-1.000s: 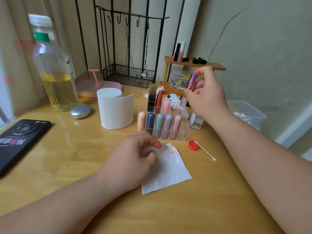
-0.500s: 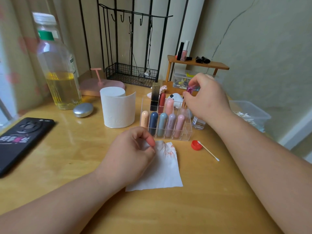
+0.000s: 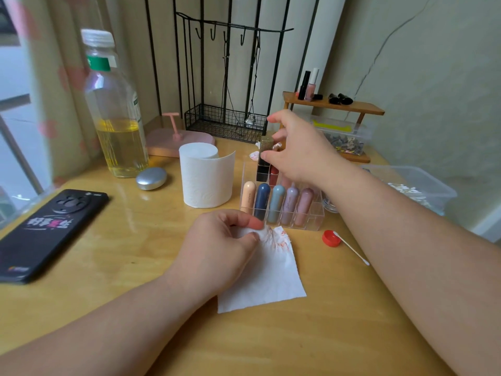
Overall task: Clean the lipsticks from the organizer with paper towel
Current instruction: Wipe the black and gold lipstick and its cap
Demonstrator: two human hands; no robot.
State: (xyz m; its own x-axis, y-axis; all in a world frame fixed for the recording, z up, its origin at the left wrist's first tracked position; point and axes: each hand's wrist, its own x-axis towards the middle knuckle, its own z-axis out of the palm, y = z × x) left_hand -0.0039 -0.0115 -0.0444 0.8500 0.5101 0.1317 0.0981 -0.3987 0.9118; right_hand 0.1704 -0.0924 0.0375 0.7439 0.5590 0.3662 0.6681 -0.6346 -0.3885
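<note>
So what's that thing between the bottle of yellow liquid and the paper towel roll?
A small silver oval object lies between the bottle and the paper towel roll; the head view shows it.

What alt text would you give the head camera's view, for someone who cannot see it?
A person's left hand pinches a red-stained paper towel sheet on a wooden table, while the right hand pinches a gold-and-black lipstick standing in a clear organizer of lipsticks. A paper roll, plastic bottle and black phone sit to the left.
</note>
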